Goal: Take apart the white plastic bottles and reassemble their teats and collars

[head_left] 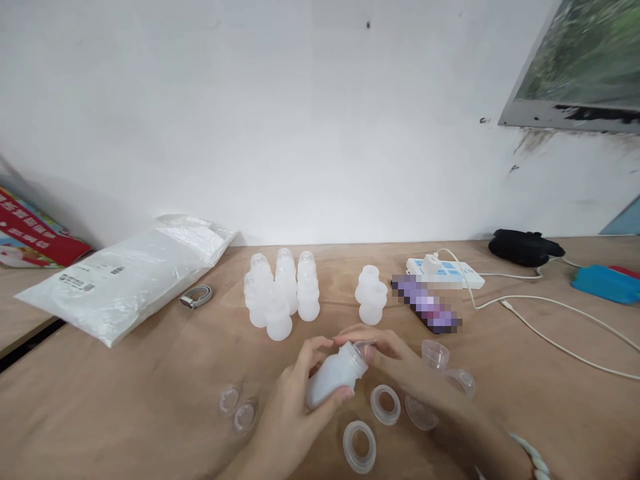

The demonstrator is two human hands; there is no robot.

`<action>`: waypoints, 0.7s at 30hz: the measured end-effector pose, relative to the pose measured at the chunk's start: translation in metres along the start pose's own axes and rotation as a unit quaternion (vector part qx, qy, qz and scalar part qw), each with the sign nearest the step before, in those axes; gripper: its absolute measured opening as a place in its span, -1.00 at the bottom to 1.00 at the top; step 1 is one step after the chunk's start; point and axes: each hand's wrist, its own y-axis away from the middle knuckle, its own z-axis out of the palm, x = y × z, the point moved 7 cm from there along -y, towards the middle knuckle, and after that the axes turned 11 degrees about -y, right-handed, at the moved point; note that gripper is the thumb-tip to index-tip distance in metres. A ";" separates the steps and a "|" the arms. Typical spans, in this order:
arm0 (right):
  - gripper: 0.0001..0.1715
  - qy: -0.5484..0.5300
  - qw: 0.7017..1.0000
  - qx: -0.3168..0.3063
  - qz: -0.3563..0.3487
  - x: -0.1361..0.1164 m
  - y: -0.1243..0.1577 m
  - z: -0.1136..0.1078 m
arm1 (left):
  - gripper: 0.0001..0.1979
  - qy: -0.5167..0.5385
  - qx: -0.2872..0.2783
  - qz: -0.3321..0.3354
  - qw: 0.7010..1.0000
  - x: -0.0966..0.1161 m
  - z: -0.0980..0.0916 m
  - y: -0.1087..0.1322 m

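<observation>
My left hand is wrapped around a milky plastic bottle, thumb along its near side, and it lies tilted in my grip, neck up toward my right hand. The fingers of that hand are closed on a clear part at the bottle's mouth; whether it is seated, I can't tell. Just below, on the wooden table, lie two translucent rings. Clear cups sit beside my right forearm, which partly covers them, and two small clear pieces lie left of my left hand. Beyond my hands stands a cluster of capped bottles, with uncapped bottles to their right, near a phone and a white power strip.
</observation>
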 end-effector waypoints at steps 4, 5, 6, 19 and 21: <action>-0.42 -0.006 1.000 0.000 -0.001 -0.003 -0.002 -0.001 | -0.57 0.033 0.004 -0.010 0.999 -0.008 0.001 -0.001; -0.41 -0.009 1.000 0.002 0.000 -0.002 -0.003 -0.002 | -0.59 0.043 0.007 -0.006 0.999 -0.007 0.001 -0.002; -0.40 -0.012 1.000 0.003 -0.001 -0.001 -0.003 -0.004 | -0.62 0.053 0.013 -0.003 0.998 -0.007 -0.001 -0.002; -0.46 -0.171 0.983 0.070 0.011 0.003 0.001 -0.013 | -0.68 0.191 0.019 -0.016 0.981 -0.006 -0.004 -0.005; -0.62 -0.117 0.982 0.147 0.012 0.005 0.004 -0.027 | -0.67 0.207 0.017 -0.010 0.978 -0.008 -0.002 -0.004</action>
